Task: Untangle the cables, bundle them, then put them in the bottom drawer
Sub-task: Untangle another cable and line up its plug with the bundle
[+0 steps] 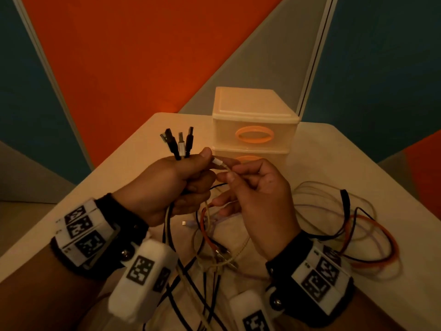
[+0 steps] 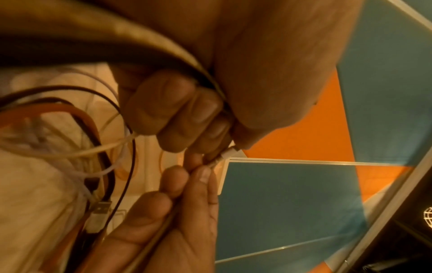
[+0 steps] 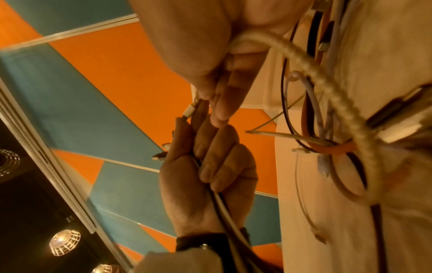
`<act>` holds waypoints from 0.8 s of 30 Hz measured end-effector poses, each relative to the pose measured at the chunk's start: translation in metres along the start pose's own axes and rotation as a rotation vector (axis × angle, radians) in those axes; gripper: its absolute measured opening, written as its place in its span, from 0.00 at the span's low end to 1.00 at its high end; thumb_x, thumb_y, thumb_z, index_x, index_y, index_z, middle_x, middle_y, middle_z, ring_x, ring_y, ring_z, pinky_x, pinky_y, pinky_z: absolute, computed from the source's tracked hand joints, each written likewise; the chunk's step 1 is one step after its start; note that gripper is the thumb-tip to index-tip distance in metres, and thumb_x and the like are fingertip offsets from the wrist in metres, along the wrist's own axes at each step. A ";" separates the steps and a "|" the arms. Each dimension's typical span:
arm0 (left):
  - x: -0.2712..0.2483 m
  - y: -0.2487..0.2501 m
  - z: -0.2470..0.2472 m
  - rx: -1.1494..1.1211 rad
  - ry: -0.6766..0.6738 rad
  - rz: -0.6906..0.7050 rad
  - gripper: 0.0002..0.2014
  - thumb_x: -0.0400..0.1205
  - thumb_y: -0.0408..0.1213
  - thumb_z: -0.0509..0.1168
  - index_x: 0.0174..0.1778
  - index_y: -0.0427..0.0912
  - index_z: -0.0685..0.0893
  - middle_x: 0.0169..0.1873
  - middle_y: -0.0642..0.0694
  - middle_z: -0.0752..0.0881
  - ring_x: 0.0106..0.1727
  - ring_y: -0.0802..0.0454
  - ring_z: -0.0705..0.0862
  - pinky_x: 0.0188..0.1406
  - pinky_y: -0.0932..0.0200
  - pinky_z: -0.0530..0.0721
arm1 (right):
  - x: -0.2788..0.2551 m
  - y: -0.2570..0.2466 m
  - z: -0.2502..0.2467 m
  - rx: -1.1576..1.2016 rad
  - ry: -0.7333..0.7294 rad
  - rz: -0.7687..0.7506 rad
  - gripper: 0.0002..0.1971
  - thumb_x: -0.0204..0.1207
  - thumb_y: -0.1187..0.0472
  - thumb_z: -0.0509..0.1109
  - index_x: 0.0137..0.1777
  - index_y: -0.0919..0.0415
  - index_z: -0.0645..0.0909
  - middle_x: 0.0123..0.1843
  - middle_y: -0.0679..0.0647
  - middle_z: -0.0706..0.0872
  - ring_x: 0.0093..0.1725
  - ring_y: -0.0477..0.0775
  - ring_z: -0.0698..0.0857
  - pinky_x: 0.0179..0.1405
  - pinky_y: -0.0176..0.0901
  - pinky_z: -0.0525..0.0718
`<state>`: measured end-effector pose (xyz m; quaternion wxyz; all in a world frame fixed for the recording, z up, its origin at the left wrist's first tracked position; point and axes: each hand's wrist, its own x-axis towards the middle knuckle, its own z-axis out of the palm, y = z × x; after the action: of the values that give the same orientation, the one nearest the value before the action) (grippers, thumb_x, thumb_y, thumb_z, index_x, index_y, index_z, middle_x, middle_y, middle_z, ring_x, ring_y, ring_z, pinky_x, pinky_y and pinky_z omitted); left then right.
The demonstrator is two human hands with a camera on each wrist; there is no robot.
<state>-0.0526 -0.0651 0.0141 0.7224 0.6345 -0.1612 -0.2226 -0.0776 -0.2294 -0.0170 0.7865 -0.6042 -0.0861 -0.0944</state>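
Observation:
My left hand (image 1: pixel 167 182) grips a bunch of cables, and their black and white USB plugs (image 1: pixel 180 143) stick up out of the fist. My right hand (image 1: pixel 253 187) pinches a pale braided cable (image 1: pixel 225 167) just behind its small white plug (image 1: pixel 216 161), which touches the left thumb. In the left wrist view that white plug (image 2: pixel 228 153) sits between the fingertips of both hands. The braided cable (image 3: pixel 322 83) trails across the right wrist view. The rest of the cables (image 1: pixel 334 225), black, orange and white, lie tangled on the table. The drawer unit (image 1: pixel 253 125) stands behind my hands, both drawers closed.
The table (image 1: pixel 358 158) is pale, with its corners to the left and right. Behind it stand orange, teal and grey wall panels (image 1: pixel 119 56). A loose white plug (image 1: pixel 184 222) lies on the table below my hands.

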 end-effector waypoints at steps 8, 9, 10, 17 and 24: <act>0.004 -0.011 0.005 0.133 0.026 0.018 0.16 0.90 0.43 0.56 0.59 0.34 0.82 0.26 0.47 0.59 0.23 0.52 0.52 0.19 0.60 0.54 | 0.003 0.002 -0.005 -0.119 0.016 -0.061 0.03 0.83 0.70 0.69 0.52 0.66 0.77 0.40 0.62 0.89 0.22 0.48 0.82 0.18 0.35 0.77; 0.004 -0.012 0.005 0.138 0.041 0.016 0.15 0.90 0.42 0.57 0.54 0.33 0.81 0.25 0.47 0.60 0.23 0.52 0.53 0.19 0.60 0.55 | 0.003 0.003 -0.004 -0.156 0.007 -0.097 0.02 0.82 0.70 0.69 0.51 0.67 0.79 0.39 0.62 0.88 0.24 0.46 0.81 0.19 0.34 0.76; 0.005 -0.013 0.006 0.128 0.057 0.012 0.13 0.89 0.42 0.58 0.50 0.35 0.80 0.25 0.47 0.60 0.23 0.53 0.53 0.19 0.60 0.55 | 0.002 0.003 -0.005 -0.179 -0.005 -0.122 0.01 0.82 0.70 0.70 0.50 0.66 0.80 0.39 0.61 0.86 0.25 0.44 0.80 0.20 0.33 0.76; 0.009 -0.013 0.004 -0.084 0.156 0.070 0.17 0.90 0.44 0.56 0.63 0.34 0.81 0.28 0.46 0.55 0.23 0.53 0.51 0.23 0.55 0.49 | -0.009 0.006 -0.002 0.029 -0.223 0.144 0.12 0.85 0.67 0.66 0.64 0.54 0.73 0.37 0.56 0.85 0.22 0.51 0.77 0.18 0.38 0.72; 0.000 0.010 -0.019 -0.350 0.116 0.255 0.13 0.91 0.43 0.53 0.46 0.42 0.78 0.25 0.51 0.60 0.19 0.57 0.56 0.15 0.63 0.54 | 0.002 0.006 -0.022 -0.044 -0.378 0.239 0.07 0.81 0.57 0.69 0.48 0.58 0.86 0.29 0.55 0.80 0.30 0.57 0.80 0.29 0.43 0.81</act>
<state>-0.0413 -0.0482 0.0216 0.8518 0.4858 -0.1573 -0.1171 -0.0739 -0.2496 -0.0278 0.7487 -0.6339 -0.1580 0.1124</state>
